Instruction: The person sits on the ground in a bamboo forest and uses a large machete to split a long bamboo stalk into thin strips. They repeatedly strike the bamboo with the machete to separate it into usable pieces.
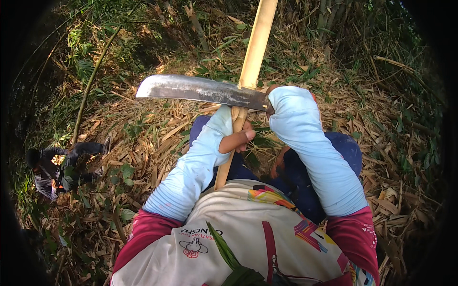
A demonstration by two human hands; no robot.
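Observation:
A long pale bamboo strip (257, 43) runs from the top of the view down to my belly. My left hand (236, 139) is closed around its lower part, thumb on top, below the blade. My right hand (274, 102), mostly covered by a light blue sleeve, grips a machete (191, 89) whose handle is hidden in the fist. Its broad, worn steel blade points left and crosses over the strip, touching it just above my left hand. Below the blade the strip (223, 171) looks browner and narrower.
Dry bamboo leaves and husks (152, 133) litter the ground. At the left, another person (67, 167) in dark clothes sits among green plants. A thin bamboo stem (93, 78) leans at the left. My knees in blue trousers (346, 152) flank the strip. Undergrowth rises behind.

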